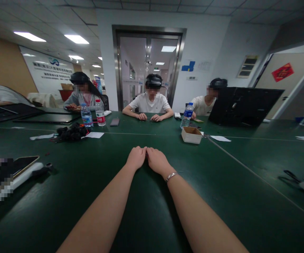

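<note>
Both of my forearms stretch forward over the dark green table point(220, 196). My left hand point(137, 157) and my right hand point(156, 160) meet knuckle to knuckle in the middle, resting on the tabletop. Each hand has its fingers curled under, away from the camera. Whatever sits between the fingertips is hidden. A silver bracelet point(171, 176) circles my right wrist.
Across the table sit three people wearing headsets. Water bottles point(86, 115), a phone point(114, 122), a small cardboard box point(191, 135), a pile of black parts point(71, 133) and paper slips lie on the table. A phone point(24, 164) lies at left, scissors point(293, 175) at right.
</note>
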